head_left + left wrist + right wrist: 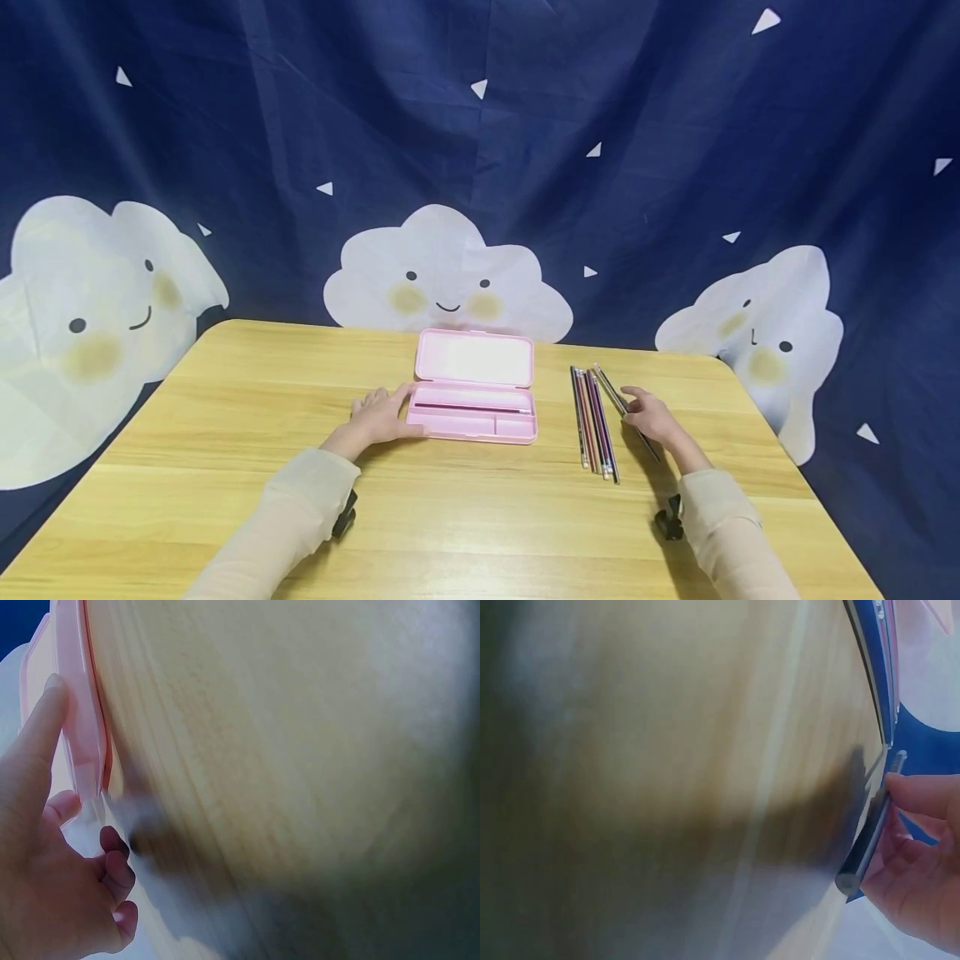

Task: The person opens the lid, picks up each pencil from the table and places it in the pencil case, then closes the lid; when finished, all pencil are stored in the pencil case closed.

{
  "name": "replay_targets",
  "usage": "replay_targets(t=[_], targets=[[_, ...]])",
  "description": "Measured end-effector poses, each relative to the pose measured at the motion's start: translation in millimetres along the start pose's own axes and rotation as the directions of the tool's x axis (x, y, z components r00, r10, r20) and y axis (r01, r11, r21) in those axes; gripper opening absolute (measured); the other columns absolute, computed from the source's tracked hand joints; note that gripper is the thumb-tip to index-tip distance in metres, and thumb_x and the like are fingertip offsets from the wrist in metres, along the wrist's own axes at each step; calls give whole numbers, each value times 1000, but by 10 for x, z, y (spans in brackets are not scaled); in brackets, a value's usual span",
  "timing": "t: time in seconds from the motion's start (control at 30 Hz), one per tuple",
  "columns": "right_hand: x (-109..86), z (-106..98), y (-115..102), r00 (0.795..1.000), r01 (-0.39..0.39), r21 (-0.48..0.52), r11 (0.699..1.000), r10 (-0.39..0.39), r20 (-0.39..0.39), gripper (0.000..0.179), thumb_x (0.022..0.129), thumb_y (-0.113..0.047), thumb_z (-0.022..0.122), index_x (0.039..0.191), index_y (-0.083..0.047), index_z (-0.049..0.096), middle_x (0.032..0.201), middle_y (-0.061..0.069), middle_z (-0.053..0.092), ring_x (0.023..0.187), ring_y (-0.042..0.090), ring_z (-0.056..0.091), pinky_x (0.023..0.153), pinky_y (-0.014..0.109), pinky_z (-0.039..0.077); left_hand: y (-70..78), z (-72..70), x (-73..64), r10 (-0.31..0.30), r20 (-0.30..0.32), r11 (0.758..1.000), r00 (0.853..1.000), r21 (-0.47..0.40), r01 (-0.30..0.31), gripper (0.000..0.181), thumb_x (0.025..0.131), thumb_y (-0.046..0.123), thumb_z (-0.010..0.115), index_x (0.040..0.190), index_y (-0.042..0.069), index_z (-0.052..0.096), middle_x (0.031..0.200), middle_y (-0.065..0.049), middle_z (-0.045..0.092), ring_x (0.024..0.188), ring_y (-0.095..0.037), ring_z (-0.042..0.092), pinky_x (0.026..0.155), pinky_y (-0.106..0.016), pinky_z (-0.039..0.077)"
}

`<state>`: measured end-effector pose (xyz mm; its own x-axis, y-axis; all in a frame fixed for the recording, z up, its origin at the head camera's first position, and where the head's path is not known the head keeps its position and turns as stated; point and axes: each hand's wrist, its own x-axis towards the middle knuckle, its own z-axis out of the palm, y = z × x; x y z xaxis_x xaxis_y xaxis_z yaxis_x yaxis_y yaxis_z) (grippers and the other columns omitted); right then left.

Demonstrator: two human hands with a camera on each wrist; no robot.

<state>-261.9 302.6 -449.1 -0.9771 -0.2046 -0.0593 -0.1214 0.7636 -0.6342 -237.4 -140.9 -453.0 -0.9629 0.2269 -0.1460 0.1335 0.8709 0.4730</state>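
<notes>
- Pencil, dark and slim, is right of centre in the head view, slanting under the right hand; I judge it light and stiff, with a smooth coat that could slide or roll, and a tip that could snap.
- I would take it mid-shaft, thumb against fingers. My right hand pinches it about so in the right wrist view, at the right edge of the frame.
- Case, pink, sits at the centre of the head view with its lid up. It looks like thin, light plastic, so I expect it to skid unless steadied; its end walls offer the best hold.
- My left hand holds the case's left end, thumb at the near corner and a finger by the far one, other fingers loosely bent.
- One cased pencil lies lengthwise in the long slot; the row rests on the table, just left of my right hand.
- Fingers cover part of the held shaft; there may be a second pencil beside it, but I can't be sure.
- Both wrist views blur badly toward their outer sides, and each cuts off part of its hand.
</notes>
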Motion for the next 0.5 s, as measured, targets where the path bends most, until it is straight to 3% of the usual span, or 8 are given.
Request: replay_targets(t=[0.3, 0.5], targets=[[25, -64, -56, 991, 46, 96, 994, -33, -129, 40, 83, 10, 50, 123, 12, 46, 88, 23, 52, 75, 23, 51, 59, 24, 42, 7, 0, -3, 0, 0, 1000, 1000, -7, 0, 87, 67, 55, 70, 138, 18, 36, 115, -23, 47, 107, -37, 41, 80, -46, 28], [47, -56, -180, 986, 99, 114, 988, -82, -148, 38, 82, 12, 51, 120, 14, 48, 87, 27, 52, 71, 22, 50, 55, 18, 39, -5, 4, 3, -3, 2, 1000, 1000, -15, 3, 87, 67, 56, 70, 138, 19, 36, 119, -25, 46, 109, -38, 40, 82, -47, 28]])
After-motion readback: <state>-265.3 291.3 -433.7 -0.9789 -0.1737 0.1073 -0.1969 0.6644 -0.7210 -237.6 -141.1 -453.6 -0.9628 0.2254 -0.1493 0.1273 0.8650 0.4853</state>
